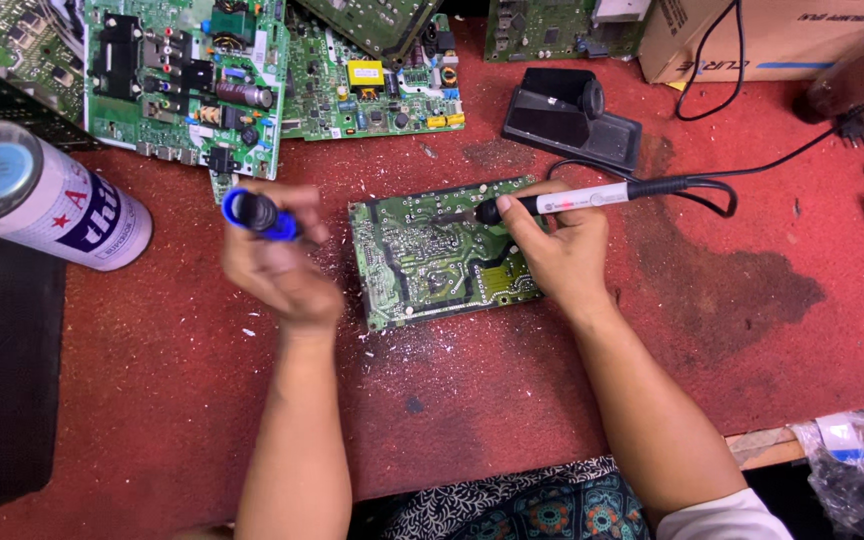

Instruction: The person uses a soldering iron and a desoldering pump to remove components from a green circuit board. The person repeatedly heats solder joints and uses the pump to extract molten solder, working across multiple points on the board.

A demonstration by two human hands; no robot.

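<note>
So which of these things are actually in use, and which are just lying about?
In use:
- green circuit board lying solder-side up
- white-and-black corded soldering iron in right hand
- blue-and-black pump tool in left hand

Lying about:
- black iron stand
- white spray can
- spare green boards
- cardboard box

Bright, even overhead light; soft shadows under both forearms. The left hand [277, 262] is motion-blurred, its grip smeared. The white cylindrical can [47, 205] beyond it looks bulged, slightly soft.
</note>
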